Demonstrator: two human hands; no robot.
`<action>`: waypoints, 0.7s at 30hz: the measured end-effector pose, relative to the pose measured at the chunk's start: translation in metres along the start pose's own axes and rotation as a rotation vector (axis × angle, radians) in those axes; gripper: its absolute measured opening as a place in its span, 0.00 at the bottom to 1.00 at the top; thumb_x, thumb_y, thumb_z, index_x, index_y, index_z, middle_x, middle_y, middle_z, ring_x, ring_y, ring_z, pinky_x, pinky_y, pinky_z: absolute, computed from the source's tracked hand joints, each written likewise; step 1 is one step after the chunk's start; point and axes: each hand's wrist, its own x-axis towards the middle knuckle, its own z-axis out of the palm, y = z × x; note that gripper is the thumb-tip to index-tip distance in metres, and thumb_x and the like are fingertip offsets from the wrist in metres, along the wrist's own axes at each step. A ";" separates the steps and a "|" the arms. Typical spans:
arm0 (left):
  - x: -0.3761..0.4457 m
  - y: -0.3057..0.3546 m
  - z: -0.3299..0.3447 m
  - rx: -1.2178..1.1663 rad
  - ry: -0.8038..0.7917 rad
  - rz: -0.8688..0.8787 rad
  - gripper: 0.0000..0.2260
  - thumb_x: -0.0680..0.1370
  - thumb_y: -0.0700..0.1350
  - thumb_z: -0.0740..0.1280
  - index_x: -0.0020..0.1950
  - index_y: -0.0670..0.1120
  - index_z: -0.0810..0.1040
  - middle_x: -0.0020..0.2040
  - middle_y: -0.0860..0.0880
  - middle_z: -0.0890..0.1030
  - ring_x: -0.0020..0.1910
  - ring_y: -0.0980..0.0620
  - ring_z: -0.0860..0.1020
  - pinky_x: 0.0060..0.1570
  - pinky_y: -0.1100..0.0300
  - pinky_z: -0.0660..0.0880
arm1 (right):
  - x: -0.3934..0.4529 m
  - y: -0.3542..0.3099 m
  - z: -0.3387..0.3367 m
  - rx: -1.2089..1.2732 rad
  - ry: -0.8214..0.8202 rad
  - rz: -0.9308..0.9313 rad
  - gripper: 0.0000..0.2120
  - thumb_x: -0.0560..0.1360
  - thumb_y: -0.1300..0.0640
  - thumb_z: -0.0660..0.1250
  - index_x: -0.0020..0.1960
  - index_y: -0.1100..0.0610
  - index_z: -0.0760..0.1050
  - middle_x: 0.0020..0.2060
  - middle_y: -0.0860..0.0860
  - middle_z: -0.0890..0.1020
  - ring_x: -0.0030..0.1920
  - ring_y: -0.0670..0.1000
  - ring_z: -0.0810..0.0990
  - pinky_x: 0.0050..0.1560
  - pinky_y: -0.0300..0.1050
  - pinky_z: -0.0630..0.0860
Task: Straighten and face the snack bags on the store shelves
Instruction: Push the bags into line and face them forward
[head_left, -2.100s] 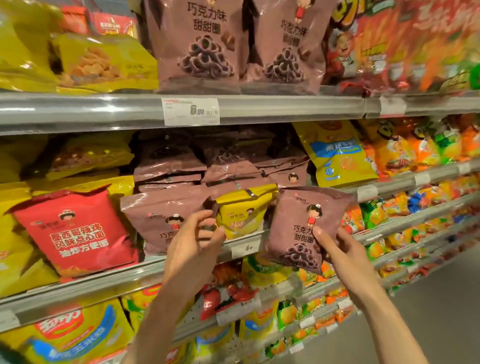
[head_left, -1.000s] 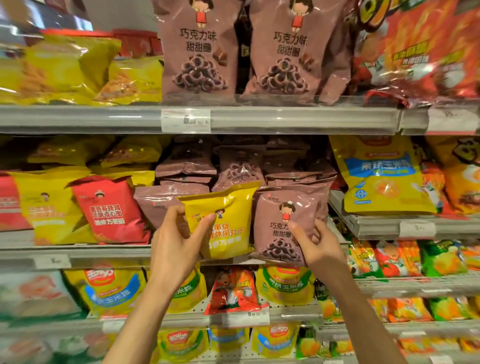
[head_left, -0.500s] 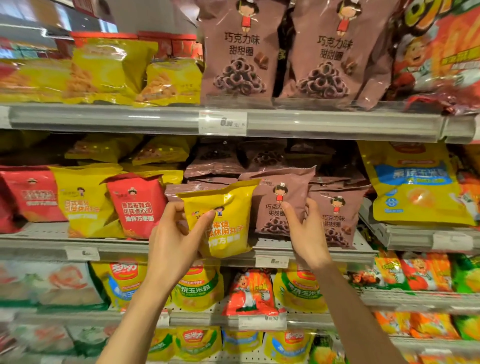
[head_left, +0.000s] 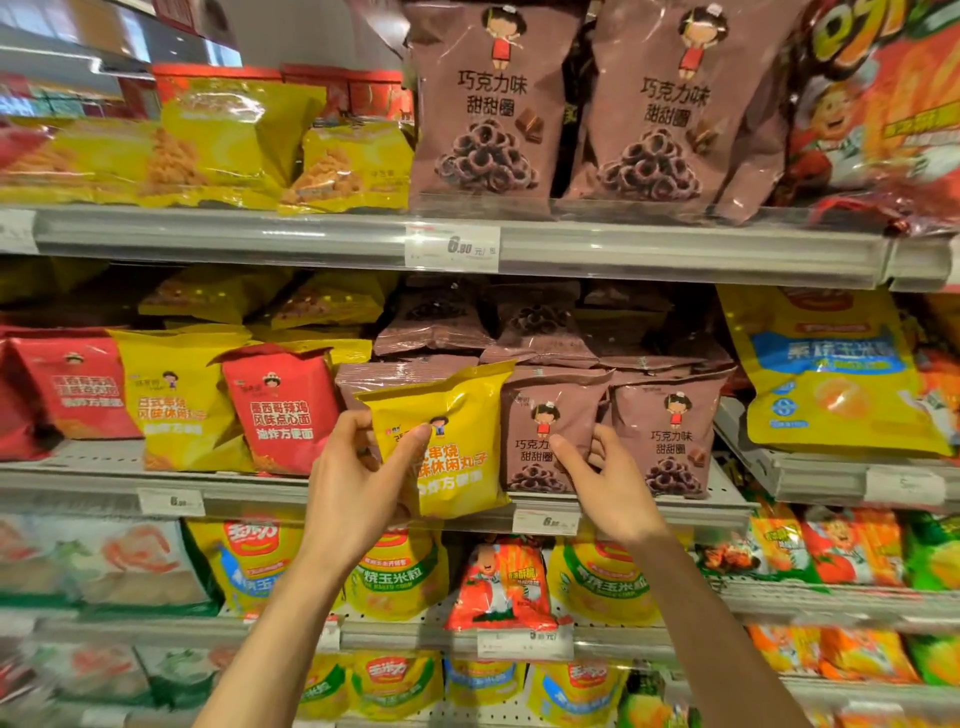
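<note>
Setting: shop aisle, metal shelving filling the whole view, four tiers visible; bright ceiling strip at top left, blurred.
Top shelf (head_left: 675, 249): grey rail with a white price tag (head_left: 452, 248) at centre; two large brown ring-snack bags (head_left: 488, 104) upright and facing out, yellow bags (head_left: 234, 140) slumped to their left, big red-orange bags (head_left: 883, 114) to their right.
Middle shelf (head_left: 93, 480): red bags (head_left: 280, 410) and yellow ones standing at left, brown bags piled flat behind; large yellow-and-blue bag (head_left: 826, 369) on a separate section at right.
Lower shelves (head_left: 779, 603): rows of yellow-green corn snack bags (head_left: 602, 577), one orange bag (head_left: 501, 584) between them; edges blurred.
Left hand (head_left: 358, 483): closed on a small yellow bag (head_left: 452, 441), thumb across its front, fingers behind; bag held upright, slightly tilted, in front of the middle shelf edge.
Right hand (head_left: 608, 483): thumb on the front of a small brown bag (head_left: 545, 436), fingers curled round its right edge; bag upright on the middle shelf, face out, touching the yellow bag on one side.
Neighbour: second small brown bag (head_left: 670, 436) upright just beside the right hand, face out.
</note>
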 end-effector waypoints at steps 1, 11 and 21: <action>-0.002 0.002 0.000 -0.011 -0.003 -0.008 0.19 0.72 0.67 0.73 0.49 0.53 0.76 0.41 0.44 0.83 0.41 0.41 0.82 0.40 0.36 0.79 | -0.001 0.002 -0.002 0.026 -0.003 -0.008 0.35 0.77 0.38 0.67 0.77 0.54 0.62 0.73 0.50 0.73 0.72 0.50 0.71 0.73 0.49 0.68; -0.026 -0.002 0.004 -0.051 0.008 -0.085 0.13 0.76 0.54 0.75 0.49 0.48 0.77 0.39 0.49 0.83 0.35 0.45 0.83 0.33 0.49 0.78 | -0.040 0.025 -0.022 0.264 0.083 -0.046 0.10 0.77 0.56 0.71 0.57 0.56 0.78 0.42 0.50 0.82 0.41 0.46 0.81 0.45 0.38 0.77; -0.043 -0.009 -0.021 -0.104 0.023 -0.161 0.13 0.76 0.51 0.74 0.52 0.45 0.76 0.39 0.50 0.85 0.36 0.49 0.84 0.33 0.59 0.77 | -0.060 0.021 0.018 0.175 -0.065 0.042 0.01 0.79 0.55 0.69 0.51 0.50 0.79 0.42 0.47 0.87 0.40 0.41 0.85 0.50 0.43 0.80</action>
